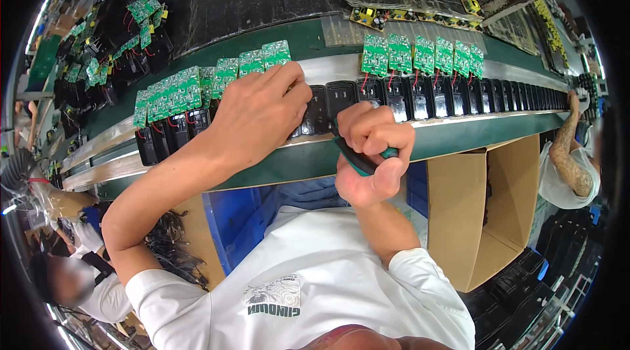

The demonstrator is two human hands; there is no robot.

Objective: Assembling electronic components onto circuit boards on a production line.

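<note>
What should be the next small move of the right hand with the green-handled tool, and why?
Probably lower the tool onto the black housing just ahead: the right hand grips it at the belt edge, and the left hand presses the neighbouring housings.

Bright green circuit boards (pixel 420 55) with tiny white markings, joined by thin red wires (pixel 365 81) to glossy black plastic casings (pixel 400 97) in a long row. Dark green bench (pixel 308 35) edged by a silvery metal rail (pixel 328 68). Teal-green tool handle with black trim (pixel 357 156) in the right hand (pixel 371 153). White shirt with dark green print (pixel 308 297). Plain brown cardboard box (pixel 482 212); blue crate (pixel 236 219) beneath.
</note>
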